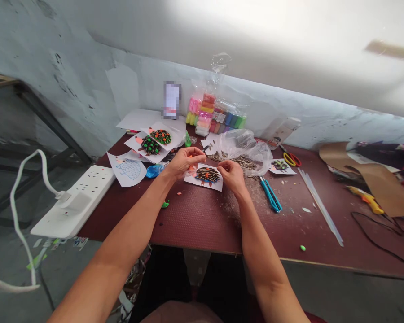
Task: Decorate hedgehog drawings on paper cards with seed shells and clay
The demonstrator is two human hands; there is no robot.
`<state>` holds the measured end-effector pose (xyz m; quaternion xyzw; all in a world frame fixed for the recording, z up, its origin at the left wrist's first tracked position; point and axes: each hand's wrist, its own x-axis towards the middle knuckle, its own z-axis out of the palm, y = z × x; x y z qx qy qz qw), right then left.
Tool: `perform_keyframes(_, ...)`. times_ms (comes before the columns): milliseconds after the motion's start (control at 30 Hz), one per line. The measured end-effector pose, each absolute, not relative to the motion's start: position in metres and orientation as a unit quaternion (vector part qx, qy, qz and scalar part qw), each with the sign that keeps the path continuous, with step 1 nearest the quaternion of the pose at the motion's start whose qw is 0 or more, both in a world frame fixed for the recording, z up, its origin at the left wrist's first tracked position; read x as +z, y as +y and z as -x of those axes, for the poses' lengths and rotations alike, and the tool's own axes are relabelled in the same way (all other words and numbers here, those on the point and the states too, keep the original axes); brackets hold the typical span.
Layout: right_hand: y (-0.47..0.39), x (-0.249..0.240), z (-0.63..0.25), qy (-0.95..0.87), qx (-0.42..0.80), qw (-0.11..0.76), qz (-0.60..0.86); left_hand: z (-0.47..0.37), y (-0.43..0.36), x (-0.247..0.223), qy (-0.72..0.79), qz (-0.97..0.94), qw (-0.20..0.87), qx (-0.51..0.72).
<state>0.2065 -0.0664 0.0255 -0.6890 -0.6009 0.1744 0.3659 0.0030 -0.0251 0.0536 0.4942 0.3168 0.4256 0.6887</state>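
My left hand point(184, 162) is closed above the left edge of a small white card point(197, 183), with bits of orange clay showing among its fingers. On the card is a hedgehog picture point(207, 175) covered in striped sunflower seeds, with blue along its lower edge and orange dots. My right hand point(233, 176) pinches its fingertips together at the card's right edge; whatever is between them is too small to make out. Just behind the hands, loose sunflower seeds point(244, 161) spill from a clear plastic bag point(247, 141). A lump of blue clay point(154, 170) lies left of my left hand.
Finished-looking hedgehog cards point(150, 146) and a blue drawing point(129, 170) lie left. Packs of coloured clay point(204, 116) stand behind. To the right are a teal cutter point(271, 195), scissors point(292, 159), glue sticks point(319, 206) and a yellow glue gun point(366, 199). A power strip point(77, 202) overhangs the left edge.
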Motion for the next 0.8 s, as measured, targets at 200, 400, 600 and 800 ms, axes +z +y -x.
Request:
perform_keyframes(200, -0.0668, 0.0266, -0.2090, -0.618, 0.176, 0.351, 0.682, -0.0029, -0.0252, 0.0546, 0.318, -0.496, 0.687, 0.425)
perform_keyframes(400, -0.0661, 0.0235, -0.2086, -0.609, 0.190, 0.386, 0.666, -0.0027, -0.0249, 0.0544, 0.317, -0.495, 0.689, 0.424)
perform_keyframes(600, -0.0662, 0.0240, -0.2101, -0.602, 0.177, 0.386, 0.676, -0.0027, -0.0244, 0.0535, 0.317, -0.498, 0.686, 0.426)
perform_keyframes(800, -0.0659, 0.0218, -0.2101, -0.621, 0.182, 0.346, 0.680, -0.0023, -0.0243, 0.0537, 0.321, -0.499, 0.684, 0.425)
